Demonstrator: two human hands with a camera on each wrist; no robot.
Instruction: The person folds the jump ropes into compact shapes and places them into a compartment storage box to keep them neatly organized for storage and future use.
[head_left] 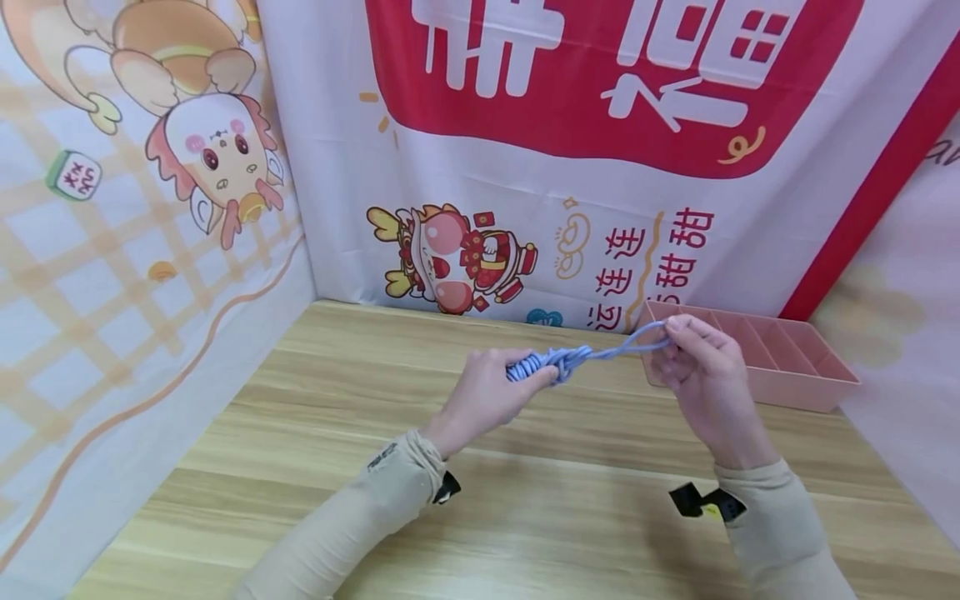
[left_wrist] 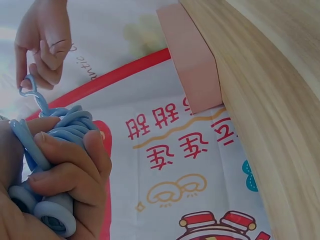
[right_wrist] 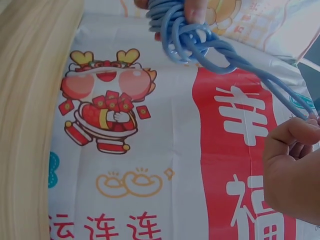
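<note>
A blue jump rope (head_left: 570, 358) is wound into a tight bundle above the table, held between both hands. My left hand (head_left: 491, 387) grips the coiled part, its fingers curled round the bundle. Two pale, round-ended handles (left_wrist: 55, 216) stick out of that fist in the left wrist view. My right hand (head_left: 705, 367) pinches the end of a loop of the rope between thumb and fingertips, to the right of the bundle. Between the hands the doubled cord (right_wrist: 240, 62) runs twisted and stretched out. In the right wrist view, the right fingertips lie at the frame's edge.
A pink divided box (head_left: 780, 350) stands at the back right of the wooden table (head_left: 300, 433), just behind the right hand. Printed cloth (head_left: 480, 175) with red and white figures hangs along the table's back edge. Another printed cloth (head_left: 112, 308) closes the left side.
</note>
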